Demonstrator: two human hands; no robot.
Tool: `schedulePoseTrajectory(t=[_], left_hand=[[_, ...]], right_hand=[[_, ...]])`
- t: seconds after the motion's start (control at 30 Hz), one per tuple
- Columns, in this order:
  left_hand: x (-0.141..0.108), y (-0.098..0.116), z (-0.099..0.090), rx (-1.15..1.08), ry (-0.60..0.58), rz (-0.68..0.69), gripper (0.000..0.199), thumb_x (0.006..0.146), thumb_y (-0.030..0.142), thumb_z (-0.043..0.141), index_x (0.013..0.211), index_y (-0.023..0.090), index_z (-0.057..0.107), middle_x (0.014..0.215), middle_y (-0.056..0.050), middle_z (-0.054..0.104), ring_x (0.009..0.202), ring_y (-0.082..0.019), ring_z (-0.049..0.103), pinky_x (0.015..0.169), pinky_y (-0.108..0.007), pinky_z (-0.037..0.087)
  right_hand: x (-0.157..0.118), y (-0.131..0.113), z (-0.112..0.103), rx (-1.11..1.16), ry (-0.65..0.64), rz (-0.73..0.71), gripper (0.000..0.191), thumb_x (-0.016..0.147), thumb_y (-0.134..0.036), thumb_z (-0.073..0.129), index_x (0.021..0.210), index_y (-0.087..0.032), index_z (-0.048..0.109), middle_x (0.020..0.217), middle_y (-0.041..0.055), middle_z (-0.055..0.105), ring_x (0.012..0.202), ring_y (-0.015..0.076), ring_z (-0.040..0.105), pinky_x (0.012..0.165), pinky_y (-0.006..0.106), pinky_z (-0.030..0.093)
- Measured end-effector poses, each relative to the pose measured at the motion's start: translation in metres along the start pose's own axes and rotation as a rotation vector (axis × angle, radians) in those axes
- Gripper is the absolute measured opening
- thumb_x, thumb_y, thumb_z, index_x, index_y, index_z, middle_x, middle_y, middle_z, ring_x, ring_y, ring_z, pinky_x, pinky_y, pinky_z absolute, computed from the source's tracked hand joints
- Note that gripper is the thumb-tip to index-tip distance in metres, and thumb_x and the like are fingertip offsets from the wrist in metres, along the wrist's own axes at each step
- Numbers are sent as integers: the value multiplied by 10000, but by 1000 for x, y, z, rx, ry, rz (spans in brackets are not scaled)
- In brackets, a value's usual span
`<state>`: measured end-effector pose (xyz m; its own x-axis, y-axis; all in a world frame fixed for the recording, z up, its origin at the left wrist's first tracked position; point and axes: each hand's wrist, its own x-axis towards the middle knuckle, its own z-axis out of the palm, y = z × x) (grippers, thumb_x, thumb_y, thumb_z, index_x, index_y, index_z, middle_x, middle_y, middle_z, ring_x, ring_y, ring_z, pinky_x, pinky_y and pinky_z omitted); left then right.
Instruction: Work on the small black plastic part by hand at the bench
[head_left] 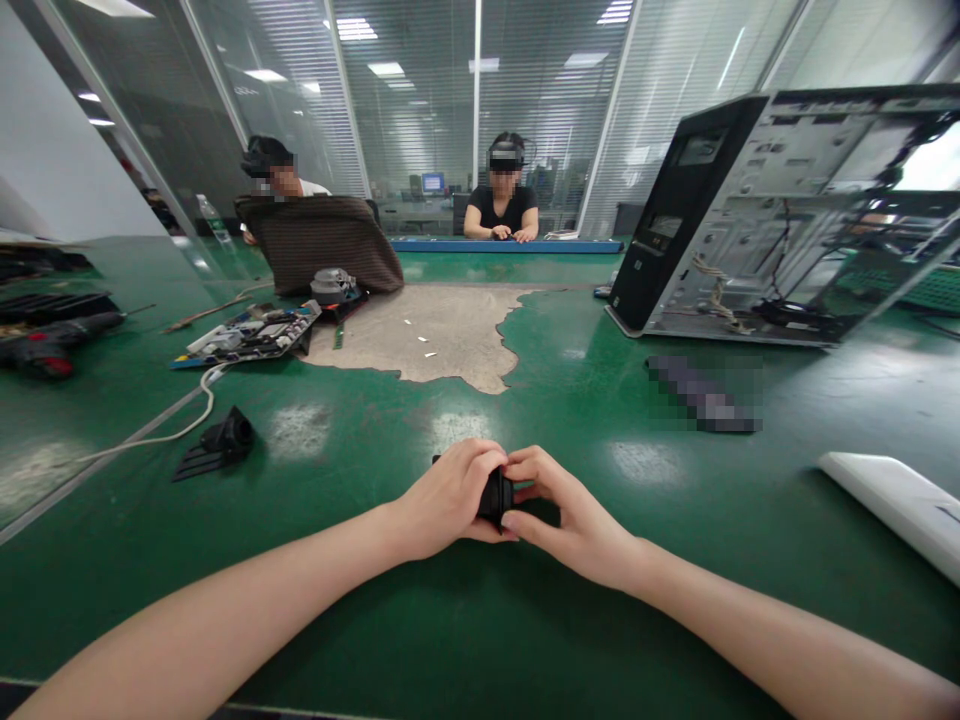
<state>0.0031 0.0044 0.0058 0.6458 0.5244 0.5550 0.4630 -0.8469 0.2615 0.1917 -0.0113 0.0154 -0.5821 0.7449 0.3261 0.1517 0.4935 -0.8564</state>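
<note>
Near the front middle of the green table, both hands meet around a small black plastic part [495,497]. My left hand [454,492] wraps it from the left, its fingers covering much of the part. From the right, my right hand [566,510] pinches its edge between thumb and fingers. The part's exact kind is hidden by the hands. Off to the left lies another black part [225,437], with a round opening and a flat slatted piece.
An opened computer case [697,225] stands at the right. A circuit board [251,330] lies at the left beside a white cable [202,410]. Left is a power drill [56,340]; right, a white object [896,500] and a blurred dark object [701,395]. Two people sit across the table.
</note>
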Motion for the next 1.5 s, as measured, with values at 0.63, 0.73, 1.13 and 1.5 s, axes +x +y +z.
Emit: schedulePoseTrajectory(t=[0.63,0.73,1.13,1.5], left_hand=[[1,-1,0,0,-7,11,659,666,392,689,1136,163,289,1055,-121,465,961,-253,509,818,-442,476],[1,-1,0,-5,-1,20,674,662,395,695,1141,164,281,1057,-120,461,963,-254,506,817,-439,478],[1,1,-1,-2,-19,2,677,666,397,692,1149,172,273,1065,-122,454,967,-259,513,818,-453,480],[1,0,0,10,8,23,683,662,412,691,1144,156,280,1053,-127,457,956,-256,511,813,-438,482]], right_hand=[[-1,-3,-1,-37,12,-17,214,800,-152,551,991,-225,487,1086,54,432,1003,180,491,845,356,504],[-1,-1,0,-9,23,-17,150,825,-174,526,964,-220,488,1060,50,445,982,170,502,835,345,505],[0,-1,0,60,21,46,274,773,-150,584,1013,-215,471,1025,40,469,964,174,517,813,342,510],[2,1,2,105,44,114,255,802,-161,559,1021,-207,436,967,30,522,916,157,562,812,339,507]])
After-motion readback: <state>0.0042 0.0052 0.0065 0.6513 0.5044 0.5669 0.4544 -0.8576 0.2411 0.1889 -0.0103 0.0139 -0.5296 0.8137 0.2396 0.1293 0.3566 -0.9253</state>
